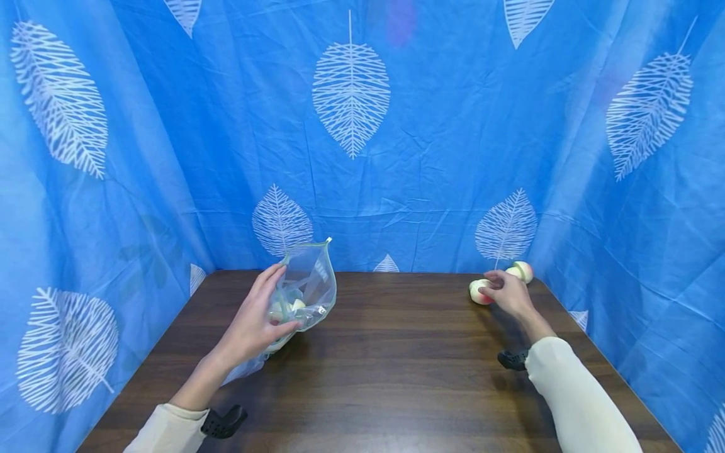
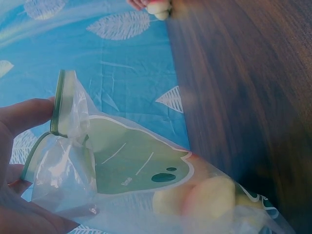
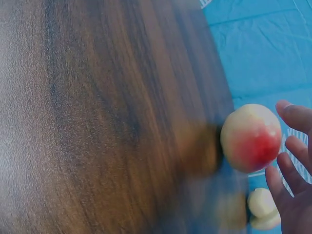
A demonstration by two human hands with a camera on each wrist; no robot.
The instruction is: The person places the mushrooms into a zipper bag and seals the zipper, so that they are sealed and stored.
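On the table (image 1: 396, 365), far right: red-blushed fruit (image 3: 251, 139) just beside right hand (image 1: 508, 293), fingers parted; other fruit (image 1: 526, 272) beyond. Well leftward, left hand (image 1: 253, 324) grips clear zip bag (image 1: 319, 277) at its mouth, pale fruit (image 1: 297, 304) inside.

Bag (image 1: 321, 274) on table (image 1: 396, 358) at left, fruit (image 1: 297, 305) inside, more fruit (image 1: 479, 292) far right, curtain (image 1: 430, 157) behind

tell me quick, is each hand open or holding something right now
Left hand: holding the clear zip bag by its opening.
Right hand: open, beside a red-and-cream fruit; whether it touches cannot be told.
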